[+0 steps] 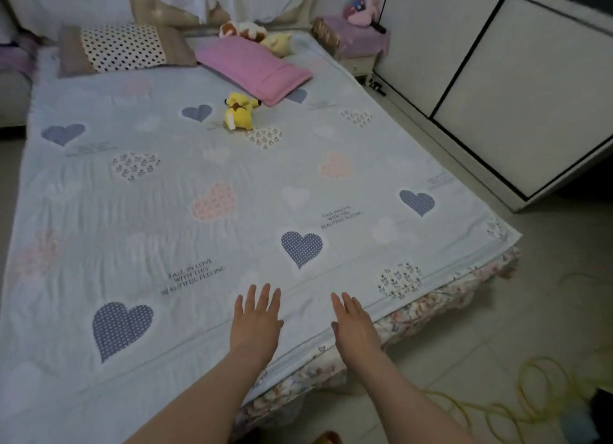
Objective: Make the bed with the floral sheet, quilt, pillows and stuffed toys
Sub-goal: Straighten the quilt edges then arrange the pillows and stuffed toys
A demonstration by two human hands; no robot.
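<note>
My left hand (257,317), right hand (355,321) flat, fingers straight, on one quilt (166,211); two pillows ahead, polka-dot pillow (122,47), pink pillow (253,67); one yellow stuffed toy (238,110).

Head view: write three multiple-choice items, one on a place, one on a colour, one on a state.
1. The yellow stuffed toy lies: A on the quilt; B on the floor; C on the nightstand.
2. The plain pillow beside the polka-dot pillow is: A green; B pink; C black.
3. The left hand and right hand are: A gripping the quilt's edge; B open, fingers straight; C holding a pillow.
Answers: A, quilt lies under it; B, its cover is pink; B, their fingers are straight.
</note>
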